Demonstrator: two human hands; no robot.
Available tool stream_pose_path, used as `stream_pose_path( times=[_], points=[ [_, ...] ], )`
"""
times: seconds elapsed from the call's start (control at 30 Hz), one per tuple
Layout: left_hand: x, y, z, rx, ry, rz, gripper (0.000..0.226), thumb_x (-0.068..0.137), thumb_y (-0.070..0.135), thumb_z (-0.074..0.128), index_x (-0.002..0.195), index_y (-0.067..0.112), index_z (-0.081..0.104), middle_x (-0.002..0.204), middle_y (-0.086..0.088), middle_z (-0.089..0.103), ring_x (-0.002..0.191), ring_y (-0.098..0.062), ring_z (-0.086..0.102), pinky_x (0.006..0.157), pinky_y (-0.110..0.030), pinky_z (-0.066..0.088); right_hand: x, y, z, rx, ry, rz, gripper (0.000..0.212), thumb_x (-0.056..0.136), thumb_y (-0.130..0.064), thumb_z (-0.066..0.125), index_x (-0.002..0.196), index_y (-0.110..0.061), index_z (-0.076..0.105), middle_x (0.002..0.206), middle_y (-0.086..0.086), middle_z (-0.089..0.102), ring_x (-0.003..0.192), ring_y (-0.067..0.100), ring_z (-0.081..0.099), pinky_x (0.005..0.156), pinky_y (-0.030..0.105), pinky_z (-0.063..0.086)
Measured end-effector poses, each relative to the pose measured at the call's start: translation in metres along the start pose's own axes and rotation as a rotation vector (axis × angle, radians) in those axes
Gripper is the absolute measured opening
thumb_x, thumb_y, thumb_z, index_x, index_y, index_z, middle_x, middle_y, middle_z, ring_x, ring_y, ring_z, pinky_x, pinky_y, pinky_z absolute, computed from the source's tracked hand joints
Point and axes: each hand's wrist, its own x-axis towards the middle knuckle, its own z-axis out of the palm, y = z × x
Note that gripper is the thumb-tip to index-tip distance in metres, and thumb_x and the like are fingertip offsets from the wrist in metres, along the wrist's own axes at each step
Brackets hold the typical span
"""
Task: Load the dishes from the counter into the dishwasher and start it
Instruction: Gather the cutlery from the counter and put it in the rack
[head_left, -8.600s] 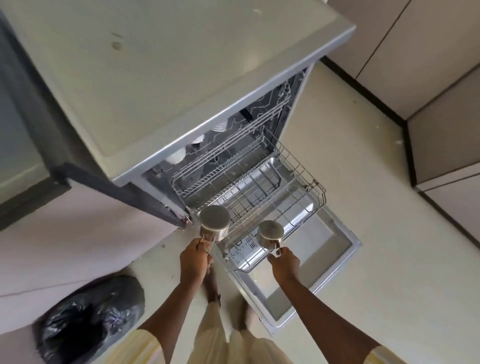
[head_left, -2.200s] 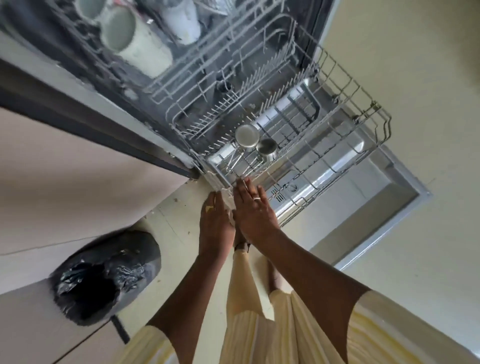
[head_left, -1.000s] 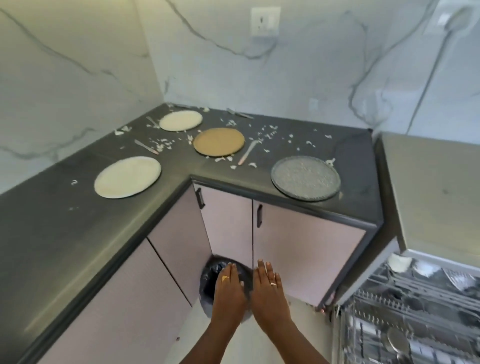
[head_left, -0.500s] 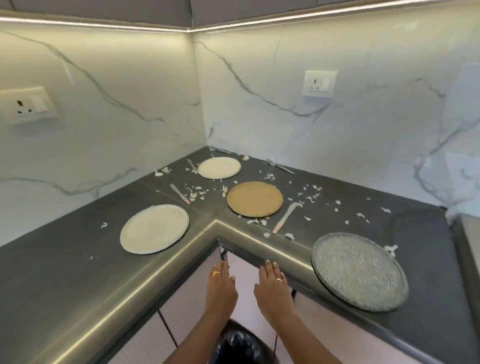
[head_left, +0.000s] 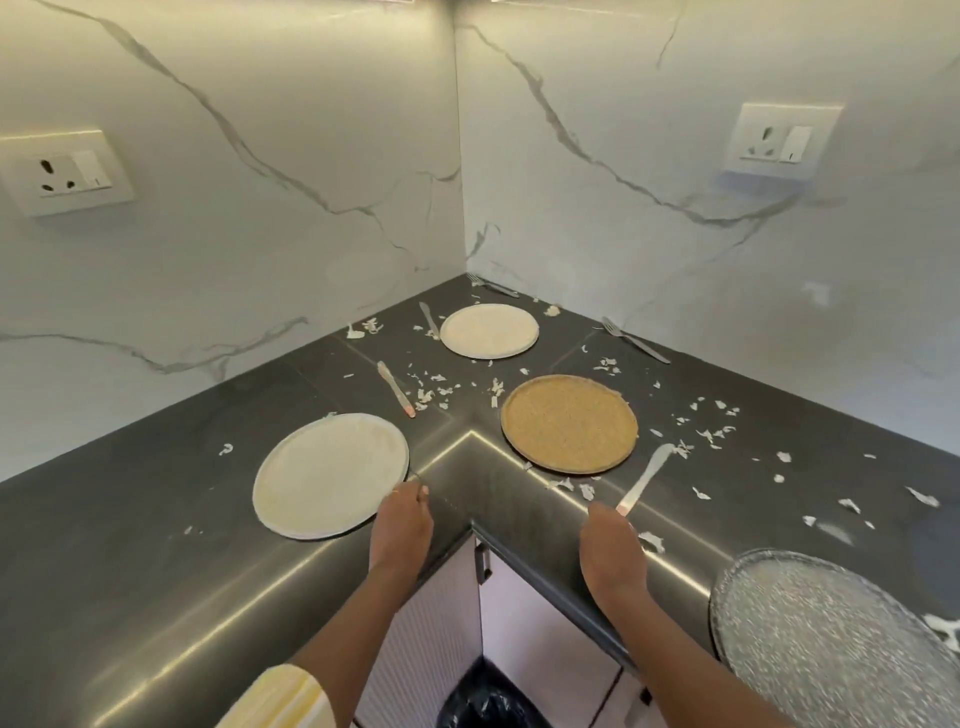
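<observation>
White marble-look wall panels with grey veins (head_left: 260, 218) fill the upper half of the frame and meet in a vertical corner seam at top centre. Warm light washes down them from the top edge. A white rectangular socket plate with a switch (head_left: 65, 174) sits at the upper left, a second white socket plate (head_left: 779, 139) at the upper right. Below, a dark grey L-shaped stone countertop (head_left: 130, 545) crosses the frame, its polished front edge catching a bright streak. Under it, at bottom centre, stand pale pink cabinet doors (head_left: 540, 629) with a dark vertical handle (head_left: 483, 564). A black plastic bin bag (head_left: 488, 699) shows at the bottom edge.
</observation>
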Motion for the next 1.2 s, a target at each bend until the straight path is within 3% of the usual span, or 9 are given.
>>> stream_pose_path(
  times=[0.17, 0.43, 0.57, 0.7, 0.9, 1.0, 1.03, 1.13, 1.2],
  points=[
    [0.086, -0.015, -0.009, 0.037, 0.043, -0.001, 0.029, 0.097, 0.013, 0.04, 0.108, 0.003, 0.065, 0.112, -0.017, 0.065, 0.106, -0.034, 0.056, 0.093, -0.036, 0.04, 0.035, -0.006, -0.003, -0.031, 0.069, 0.1, 0.031, 0.089, 0.006, 0.037, 0.109, -0.008, 0.057, 0.111, 0.01, 0.059, 0.104, 0.025, 0.056, 0.081, 0.029, 0.046],
    [0.222, -0.022, -0.005, -0.011, 0.018, -0.25, 0.03, 0.092, 0.005, 0.046, 0.112, 0.007, 0.068, 0.117, -0.021, 0.062, 0.112, -0.039, 0.053, 0.094, -0.042, 0.044, 0.091, -0.019, 0.0, -0.01, 0.119, 0.419, 0.025, 0.092, 0.001, 0.038, 0.103, -0.003, 0.06, 0.11, 0.018, 0.052, 0.097, 0.031, 0.054, 0.079, 0.032, 0.047],
    [0.259, -0.01, 0.002, -0.016, -0.025, -0.385, 0.027, 0.091, 0.004, 0.047, 0.112, -0.004, 0.062, 0.119, -0.028, 0.057, 0.11, -0.044, 0.054, 0.092, -0.045, 0.045, 0.102, -0.022, 0.01, -0.069, 0.125, 0.555, 0.024, 0.094, -0.003, 0.037, 0.107, -0.001, 0.057, 0.106, 0.022, 0.057, 0.096, 0.033, 0.055, 0.079, 0.034, 0.046],
    [0.289, -0.008, 0.005, -0.018, -0.094, -0.459, 0.038, 0.085, 0.012, 0.064, 0.119, -0.004, 0.055, 0.123, -0.024, 0.055, 0.113, -0.039, 0.055, 0.093, -0.043, 0.046, 0.115, -0.026, 0.014, -0.003, 0.2, 0.65, 0.018, 0.092, 0.0, 0.041, 0.106, 0.007, 0.05, 0.104, 0.031, 0.056, 0.096, 0.043, 0.054, 0.077, 0.042, 0.046],
    [0.311, -0.01, 0.005, -0.054, -0.19, -0.529, 0.047, 0.074, 0.012, 0.077, 0.113, -0.005, 0.059, 0.112, -0.02, 0.064, 0.103, -0.032, 0.063, 0.084, -0.038, 0.055, 0.132, -0.022, 0.014, 0.06, 0.241, 0.808, 0.022, 0.091, -0.001, 0.046, 0.109, 0.012, 0.05, 0.105, 0.033, 0.056, 0.096, 0.045, 0.055, 0.076, 0.045, 0.048],
    [0.319, -0.005, 0.001, -0.127, -0.25, -0.604, 0.039, 0.081, 0.005, 0.068, 0.117, -0.005, 0.055, 0.111, -0.018, 0.064, 0.09, -0.025, 0.065, 0.055, -0.03, 0.057, 0.134, -0.022, 0.015, 0.042, 0.242, 0.823, 0.021, 0.091, 0.0, 0.045, 0.107, 0.012, 0.051, 0.104, 0.033, 0.057, 0.095, 0.044, 0.056, 0.075, 0.044, 0.049],
    [0.32, -0.004, 0.001, -0.124, -0.255, -0.612, 0.038, 0.083, 0.005, 0.066, 0.118, -0.005, 0.055, 0.111, -0.018, 0.064, 0.09, -0.025, 0.066, 0.056, -0.031, 0.057, 0.134, -0.022, 0.016, 0.039, 0.238, 0.823, 0.02, 0.091, 0.0, 0.046, 0.107, 0.011, 0.052, 0.103, 0.032, 0.058, 0.094, 0.043, 0.056, 0.074, 0.043, 0.049],
    [0.32, -0.001, 0.005, -0.031, -0.246, -0.572, 0.042, 0.082, 0.013, 0.066, 0.12, -0.003, 0.055, 0.115, -0.018, 0.063, 0.104, -0.03, 0.063, 0.085, -0.038, 0.054, 0.133, -0.021, 0.015, 0.046, 0.224, 0.81, 0.018, 0.091, 0.001, 0.046, 0.105, 0.01, 0.054, 0.102, 0.03, 0.059, 0.094, 0.041, 0.057, 0.074, 0.042, 0.049],
    [0.318, 0.0, 0.009, 0.032, -0.241, -0.542, 0.045, 0.081, 0.017, 0.068, 0.119, -0.002, 0.056, 0.117, -0.017, 0.062, 0.107, -0.031, 0.062, 0.088, -0.038, 0.053, 0.133, -0.019, 0.013, 0.043, 0.207, 0.797, 0.019, 0.091, 0.001, 0.046, 0.105, 0.01, 0.055, 0.103, 0.028, 0.059, 0.095, 0.04, 0.057, 0.075, 0.04, 0.048]
  ],
)
